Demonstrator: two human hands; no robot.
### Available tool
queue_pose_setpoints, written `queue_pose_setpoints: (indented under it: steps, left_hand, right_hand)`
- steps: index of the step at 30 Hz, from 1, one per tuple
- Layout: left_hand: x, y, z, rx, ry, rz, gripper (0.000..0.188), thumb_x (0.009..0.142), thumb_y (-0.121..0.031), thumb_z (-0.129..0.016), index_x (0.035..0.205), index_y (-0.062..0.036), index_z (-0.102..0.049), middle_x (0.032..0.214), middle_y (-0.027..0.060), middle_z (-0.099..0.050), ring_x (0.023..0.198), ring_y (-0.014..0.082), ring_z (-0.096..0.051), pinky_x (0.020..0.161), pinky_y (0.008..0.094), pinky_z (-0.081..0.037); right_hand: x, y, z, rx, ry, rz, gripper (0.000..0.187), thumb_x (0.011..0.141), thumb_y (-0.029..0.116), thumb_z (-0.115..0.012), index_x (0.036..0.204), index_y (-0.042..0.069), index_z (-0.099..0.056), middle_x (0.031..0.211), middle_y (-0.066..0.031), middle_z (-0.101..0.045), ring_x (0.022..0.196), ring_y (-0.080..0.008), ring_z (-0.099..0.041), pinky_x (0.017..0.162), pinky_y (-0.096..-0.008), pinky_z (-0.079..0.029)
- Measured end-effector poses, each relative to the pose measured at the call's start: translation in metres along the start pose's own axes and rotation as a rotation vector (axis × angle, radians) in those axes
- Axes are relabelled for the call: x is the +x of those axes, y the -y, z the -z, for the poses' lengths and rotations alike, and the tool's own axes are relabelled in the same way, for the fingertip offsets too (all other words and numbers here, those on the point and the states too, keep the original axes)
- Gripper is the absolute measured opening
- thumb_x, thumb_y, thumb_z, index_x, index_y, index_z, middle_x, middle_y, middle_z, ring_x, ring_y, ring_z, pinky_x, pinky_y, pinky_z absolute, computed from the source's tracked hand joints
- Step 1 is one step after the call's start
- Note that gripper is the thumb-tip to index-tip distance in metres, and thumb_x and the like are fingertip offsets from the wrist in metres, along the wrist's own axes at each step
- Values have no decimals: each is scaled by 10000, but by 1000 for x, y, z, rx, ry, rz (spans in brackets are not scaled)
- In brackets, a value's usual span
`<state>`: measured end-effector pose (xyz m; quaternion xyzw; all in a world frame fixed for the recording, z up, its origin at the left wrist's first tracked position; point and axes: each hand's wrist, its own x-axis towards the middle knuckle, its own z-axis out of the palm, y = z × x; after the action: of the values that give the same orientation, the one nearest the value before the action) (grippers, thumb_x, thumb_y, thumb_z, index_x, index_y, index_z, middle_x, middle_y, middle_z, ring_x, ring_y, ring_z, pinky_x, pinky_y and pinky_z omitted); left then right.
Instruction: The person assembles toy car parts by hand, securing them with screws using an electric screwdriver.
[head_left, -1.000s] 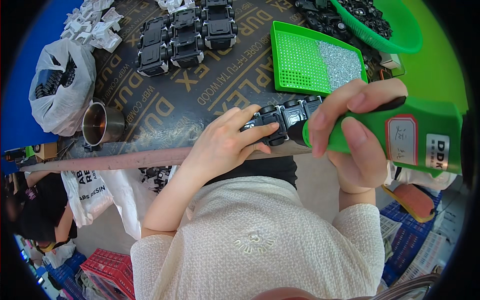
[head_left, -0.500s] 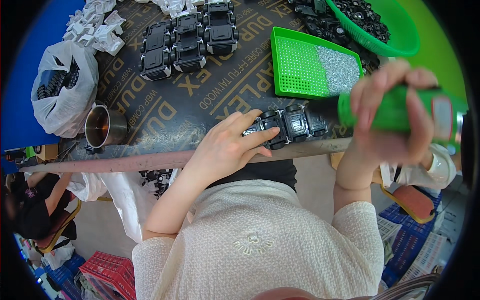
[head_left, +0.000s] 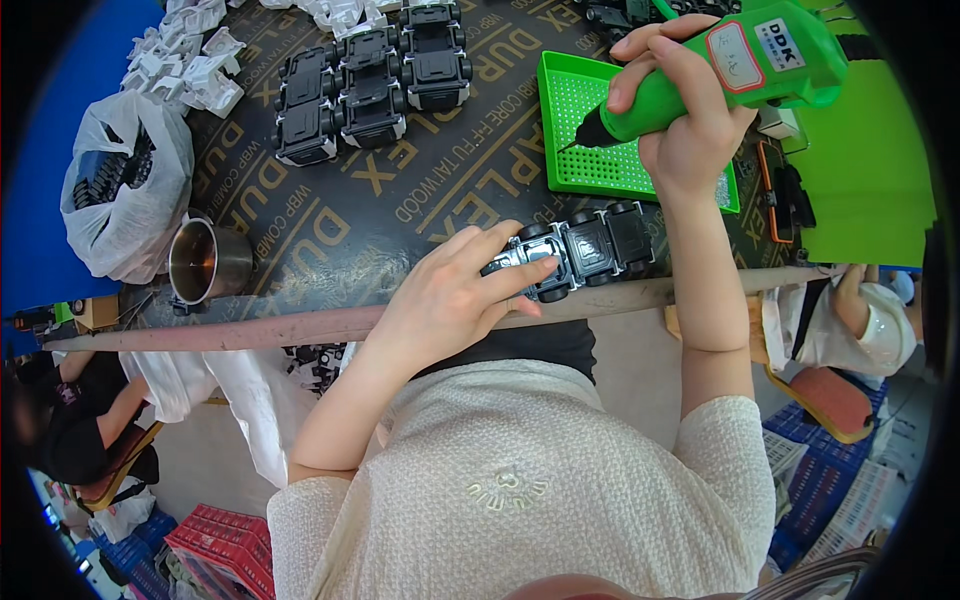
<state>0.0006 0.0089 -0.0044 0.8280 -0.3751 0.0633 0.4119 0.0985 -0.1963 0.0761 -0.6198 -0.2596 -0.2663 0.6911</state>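
Observation:
My left hand (head_left: pixel 452 288) rests at the near edge of the table, its fingers and thumb around a small black-and-silver toy car (head_left: pixel 541 262) at the left end of a short row. More toy cars (head_left: pixel 590 250) stand in that row, just right of my fingers. My right hand (head_left: pixel 690 125) is wrapped round a green electric screwdriver (head_left: pixel 655 105). The screwdriver's black nose and thin bit point left over a shallow green tray (head_left: pixel 556 178) with a perforated floor. Small silver screws (head_left: pixel 724 190) show at the tray's right end, the others hidden behind my hand and wrist.
Rows of black toy cars (head_left: pixel 370 90) stand farther back, near white plastic parts (head_left: pixel 190 60). At the left are a plastic bag (head_left: pixel 125 215) of black parts and a metal mug (head_left: pixel 225 262) of brown liquid. Other people sit on both sides below the table edge.
My right hand has swung the screwdriver up and away from the row of cars, and its bit now hangs over the green tray. My left hand stays on the same toy car.

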Motion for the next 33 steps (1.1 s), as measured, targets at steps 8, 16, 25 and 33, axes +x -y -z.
queue_pose_setpoints:
  steps: [8, 16, 25, 33]
  left_hand:
    - [-1, 0, -2, 3, -15, -15, 436, 648, -248, -761, 1073, -178, -691, 1145, 136, -570, 828, 257, -567, 715, 349, -489]
    - [-2, 3, -2, 4, -28, 0, 444, 642, -254, -765, 1073, -174, -689, 1143, 132, -575, 823, 255, -566, 714, 349, -487]
    - [1, 1, 2, -32, 8, 16, 423, 654, -253, -770, 1057, -155, -688, 1148, 154, -586, 893, 288, -586, 772, 362, -485]
    - [-1, 0, 3, -1, -2, -5, 384, 695, -284, -744, 1054, -164, -683, 1111, 138, -580, 915, 281, -580, 784, 358, -491]
  right_hand:
    - [0, -1, 3, 38, 30, -8, 112, 838, 16, -501, 906, -71, -512, 788, -248, -613, 480, -236, -575, 498, -311, -475]
    - [-1, 18, -6, 84, -61, -74, 181, 839, 57, -502, 976, -60, -493, 826, -254, -601, 493, -247, -570, 493, -331, -462]
    - [-47, 107, -10, 168, 273, -213, 257, 854, 110, -484, 1085, 38, -398, 846, -192, -539, 434, -185, -511, 445, -315, -446]
    - [-54, 101, -24, 82, 270, -238, 240, 865, 105, -558, 1049, 44, -417, 828, -195, -569, 462, -195, -536, 472, -318, -467]
